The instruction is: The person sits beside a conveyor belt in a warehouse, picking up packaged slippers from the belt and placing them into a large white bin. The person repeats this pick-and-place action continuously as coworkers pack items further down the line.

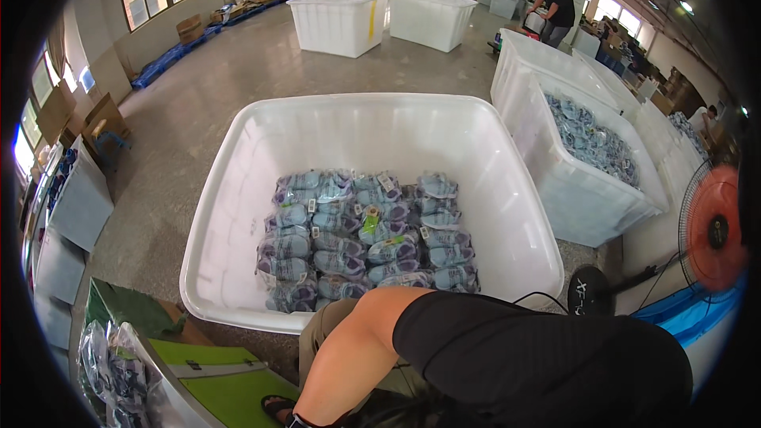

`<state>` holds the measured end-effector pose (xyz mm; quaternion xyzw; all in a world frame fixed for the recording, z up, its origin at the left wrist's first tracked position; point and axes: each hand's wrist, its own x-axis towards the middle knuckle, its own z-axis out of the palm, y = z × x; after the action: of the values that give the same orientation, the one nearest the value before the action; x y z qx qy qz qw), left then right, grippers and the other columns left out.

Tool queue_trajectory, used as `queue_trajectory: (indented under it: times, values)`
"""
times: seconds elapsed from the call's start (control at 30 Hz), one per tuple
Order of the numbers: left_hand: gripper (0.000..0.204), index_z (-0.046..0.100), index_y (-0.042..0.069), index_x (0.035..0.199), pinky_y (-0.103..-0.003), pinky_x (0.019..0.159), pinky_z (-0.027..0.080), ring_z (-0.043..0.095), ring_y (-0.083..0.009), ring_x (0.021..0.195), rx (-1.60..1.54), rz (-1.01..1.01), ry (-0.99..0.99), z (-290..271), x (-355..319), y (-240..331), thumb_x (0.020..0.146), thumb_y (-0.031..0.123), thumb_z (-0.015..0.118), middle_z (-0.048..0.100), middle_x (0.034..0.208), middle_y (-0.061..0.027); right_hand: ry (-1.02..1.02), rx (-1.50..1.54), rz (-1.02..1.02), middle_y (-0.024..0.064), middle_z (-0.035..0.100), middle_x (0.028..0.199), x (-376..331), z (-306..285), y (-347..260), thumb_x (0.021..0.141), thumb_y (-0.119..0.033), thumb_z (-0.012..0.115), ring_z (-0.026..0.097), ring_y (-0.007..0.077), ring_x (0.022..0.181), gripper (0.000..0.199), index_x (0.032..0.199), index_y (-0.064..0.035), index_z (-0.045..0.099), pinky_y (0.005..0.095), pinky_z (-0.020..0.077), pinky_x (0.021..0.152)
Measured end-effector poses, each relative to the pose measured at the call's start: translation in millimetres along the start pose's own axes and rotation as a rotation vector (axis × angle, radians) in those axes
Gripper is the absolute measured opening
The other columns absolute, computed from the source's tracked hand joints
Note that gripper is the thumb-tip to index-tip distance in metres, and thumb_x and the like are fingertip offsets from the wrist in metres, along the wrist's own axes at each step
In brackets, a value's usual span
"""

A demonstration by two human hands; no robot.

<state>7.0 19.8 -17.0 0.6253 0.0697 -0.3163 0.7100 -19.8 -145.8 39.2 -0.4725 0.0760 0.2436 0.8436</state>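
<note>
My bent arm in a black sleeve (539, 345), apparently the right one, crosses the lower part of the view. Its bare forearm (349, 349) slopes down left to a dark band at the wrist, where the lower edge cuts it off. Both of my hands are out of sight. Just beyond the arm stands a large white plastic bin (372, 123). Rows of clear-bagged light blue and purple items (341, 246), which look like shoes, lie stacked in it. A yellow-green sticker or piece (370, 223) shows among them. Closest to the wrist is a bright green panel (238, 396).
More clear bags with dark contents (123, 372) lie at the lower left. A filled white bin (590, 150) stands right, near a red-bladed fan (713, 226). Empty white bins (341, 24) stand at the back; a person in black (557, 4) works far right.
</note>
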Motion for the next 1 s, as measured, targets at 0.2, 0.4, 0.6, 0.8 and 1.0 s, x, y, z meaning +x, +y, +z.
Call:
queue_trajectory:
  times: [0.2, 0.4, 0.6, 0.8, 1.0]
  values:
    - [0.022, 0.050, 0.019, 0.079, -0.024, 0.063, 0.037, 0.047, -0.0096, 0.065, 0.005, 0.001, -0.031, -2.6, 0.6, -0.1, 0.100, 0.025, 0.052, 0.046, 0.068, 0.0040, -0.003, 0.022, -0.003, 0.0088, 0.059, 0.064, -1.1, 2.0, -2.8, 0.094, -0.031, 0.064, 0.059, 0.0205, 0.054, 0.025, 0.084, -0.0077, 0.063, 0.0373, 0.0492, 0.052]
    - [0.017, 0.053, 0.018, 0.082, -0.022, 0.066, 0.038, 0.049, -0.0086, 0.068, -0.040, 0.023, -0.031, -12.9, -4.3, -0.1, 0.099, 0.018, 0.053, 0.049, 0.071, 0.0049, -0.025, 0.018, 0.004, 0.0087, 0.059, 0.063, -0.3, 8.6, -5.6, 0.094, -0.031, 0.064, 0.057, 0.0204, 0.053, 0.025, 0.082, -0.0084, 0.063, 0.0383, 0.0483, 0.051]
    - [0.017, 0.053, 0.017, 0.084, -0.023, 0.066, 0.038, 0.048, -0.0089, 0.069, -0.005, 0.013, -0.041, -10.0, -2.3, -2.0, 0.100, 0.019, 0.051, 0.047, 0.073, 0.0046, -0.015, 0.039, 0.008, 0.0080, 0.058, 0.061, -4.4, 4.5, -2.2, 0.093, -0.031, 0.065, 0.055, 0.0197, 0.050, 0.025, 0.081, -0.0095, 0.062, 0.0382, 0.0469, 0.050]
    - [0.017, 0.053, 0.016, 0.086, -0.023, 0.066, 0.037, 0.048, -0.0093, 0.070, 0.004, 0.021, -0.036, -14.4, -1.2, -3.1, 0.101, 0.021, 0.048, 0.046, 0.074, 0.0044, -0.012, 0.044, 0.017, 0.0080, 0.058, 0.061, 2.9, 5.5, 0.4, 0.093, -0.031, 0.065, 0.055, 0.0190, 0.048, 0.025, 0.081, -0.0096, 0.061, 0.0375, 0.0470, 0.048]
    - [0.017, 0.052, 0.016, 0.088, -0.024, 0.066, 0.037, 0.047, -0.0097, 0.071, 0.033, 0.032, -0.046, -21.2, 2.4, -4.8, 0.103, 0.022, 0.046, 0.044, 0.075, 0.0041, -0.003, 0.038, 0.001, 0.0081, 0.059, 0.062, 3.2, 5.3, 0.3, 0.093, -0.032, 0.065, 0.056, 0.0190, 0.049, 0.027, 0.080, -0.0091, 0.062, 0.0366, 0.0481, 0.049]
